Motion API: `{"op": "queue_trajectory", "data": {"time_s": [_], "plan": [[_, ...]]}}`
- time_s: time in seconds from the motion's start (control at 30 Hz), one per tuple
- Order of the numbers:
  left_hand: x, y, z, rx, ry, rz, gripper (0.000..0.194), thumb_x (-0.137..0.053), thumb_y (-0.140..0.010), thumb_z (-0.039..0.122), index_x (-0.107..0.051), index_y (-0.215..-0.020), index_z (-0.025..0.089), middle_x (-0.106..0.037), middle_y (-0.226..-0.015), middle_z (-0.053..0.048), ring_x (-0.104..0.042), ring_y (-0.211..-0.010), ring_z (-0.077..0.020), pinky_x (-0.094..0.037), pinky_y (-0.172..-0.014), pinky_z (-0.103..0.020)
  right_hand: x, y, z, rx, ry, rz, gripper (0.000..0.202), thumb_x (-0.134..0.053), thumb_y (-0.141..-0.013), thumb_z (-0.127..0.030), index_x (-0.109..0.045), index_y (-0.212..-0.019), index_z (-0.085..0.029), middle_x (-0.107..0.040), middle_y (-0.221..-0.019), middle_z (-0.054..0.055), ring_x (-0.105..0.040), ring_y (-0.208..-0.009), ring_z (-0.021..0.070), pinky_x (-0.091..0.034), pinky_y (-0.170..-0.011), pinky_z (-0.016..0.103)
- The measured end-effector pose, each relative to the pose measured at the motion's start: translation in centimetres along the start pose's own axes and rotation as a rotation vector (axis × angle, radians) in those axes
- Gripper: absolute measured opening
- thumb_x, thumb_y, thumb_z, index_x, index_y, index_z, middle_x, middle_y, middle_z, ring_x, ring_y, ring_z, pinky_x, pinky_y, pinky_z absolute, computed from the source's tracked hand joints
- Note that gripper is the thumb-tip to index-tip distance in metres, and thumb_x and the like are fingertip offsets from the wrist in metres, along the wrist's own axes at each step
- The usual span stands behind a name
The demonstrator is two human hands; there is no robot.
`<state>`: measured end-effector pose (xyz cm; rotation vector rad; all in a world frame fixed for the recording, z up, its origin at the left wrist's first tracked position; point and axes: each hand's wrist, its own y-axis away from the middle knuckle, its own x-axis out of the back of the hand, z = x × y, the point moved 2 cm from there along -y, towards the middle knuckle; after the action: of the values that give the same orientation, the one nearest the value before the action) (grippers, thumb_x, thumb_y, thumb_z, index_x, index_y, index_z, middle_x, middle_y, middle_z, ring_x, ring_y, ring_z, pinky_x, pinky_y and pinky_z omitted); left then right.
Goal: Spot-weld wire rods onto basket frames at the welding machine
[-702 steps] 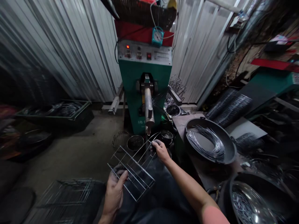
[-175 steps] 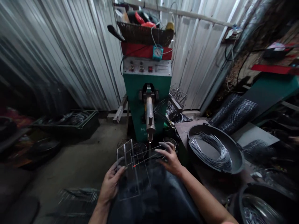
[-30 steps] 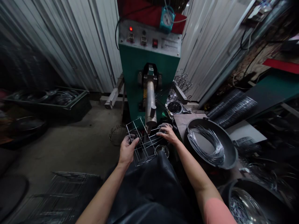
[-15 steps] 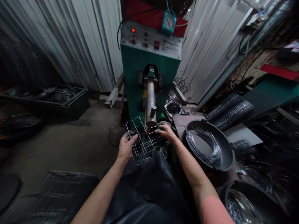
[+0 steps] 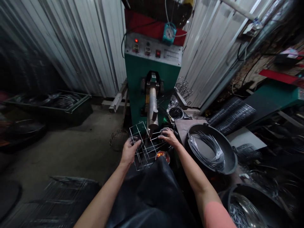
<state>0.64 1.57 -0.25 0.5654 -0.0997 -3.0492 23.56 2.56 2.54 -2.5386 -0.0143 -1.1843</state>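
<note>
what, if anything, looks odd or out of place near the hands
The orange glow in the bowl near the wire frame, partly behind the apron: it stands out against dim, grey surroundings. It may be reflected light or something hot; I can't tell. Nothing else looks clearly spilled or damaged.

The site is a metalworking workshop. Indicators: a green machine [image 5: 136, 80] with a control panel [image 5: 152, 50], a lit red lamp [image 5: 136, 40] and a dial gauge [image 5: 169, 32]; corrugated metal wall cladding [image 5: 95, 47] behind it; bundled wire [image 5: 217, 155] in a round pan [image 5: 229, 155] on the counter [image 5: 180, 127] at right; a bin [image 5: 78, 113] of wire-like stock [image 5: 64, 99] on the grey floor [image 5: 102, 136].
</note>
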Motion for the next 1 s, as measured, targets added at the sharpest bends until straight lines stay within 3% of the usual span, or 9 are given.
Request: {"op": "queue_trajectory", "data": {"time_s": [0.27,0.63,0.83,1.0], "plan": [[-0.5,1.9,0.0,-0.040,-0.049,-0.002,0.035,-0.074,-0.056,0.035,-0.057,-0.079,0.015,-0.053,-0.061,0.004,-0.048,-0.057,-0.0100,-0.037,-0.056,-0.023,0.1,2.0,-0.3,-0.019,-0.074,-0.016,0.028,-0.061,-0.079,-0.041,-0.064,-0.065,-0.017,-0.064,-0.090,0.006,-0.053,-0.094,0.0193,-0.035,-0.089,0.038],[-0.2,1.6,0.4,-0.046,-0.086,-0.046,0.036,-0.076,-0.053,0.034,-0.056,-0.077,0.016,-0.053,-0.063,0.004,-0.048,-0.057,-0.0087,-0.037,-0.057,-0.022,-0.6,2.4,0.4,-0.030,-0.107,0.024,0.027,-0.067,-0.074,-0.043,-0.066,-0.065,-0.018,-0.064,-0.090,0.004,-0.053,-0.095,0.0179,-0.033,-0.088,0.033],[-0.1,1.1,0.5,0.064,-0.021,-0.035,0.043,-0.079,-0.045,0.036,-0.057,-0.074,0.014,-0.055,-0.061,0.003,-0.049,-0.055,-0.0089,-0.037,-0.055,-0.022,-0.3,1.9,-0.1,-0.058,-0.036,0.025,0.028,-0.065,-0.076,-0.044,-0.066,-0.066,-0.018,-0.065,-0.093,0.005,-0.054,-0.098,0.0191,-0.029,-0.090,0.035],[-0.2,0.9,0.4,0.057,-0.030,-0.031,0.046,-0.080,-0.043,0.037,-0.055,-0.075,0.014,-0.054,-0.060,0.004,-0.048,-0.054,-0.0087,-0.037,-0.054,-0.021,0.0,1.5,-0.5,-0.094,-0.021,-0.010,0.026,-0.067,-0.075,-0.042,-0.065,-0.065,-0.018,-0.066,-0.095,0.005,-0.054,-0.099,0.0192,-0.028,-0.090,0.036]]}}
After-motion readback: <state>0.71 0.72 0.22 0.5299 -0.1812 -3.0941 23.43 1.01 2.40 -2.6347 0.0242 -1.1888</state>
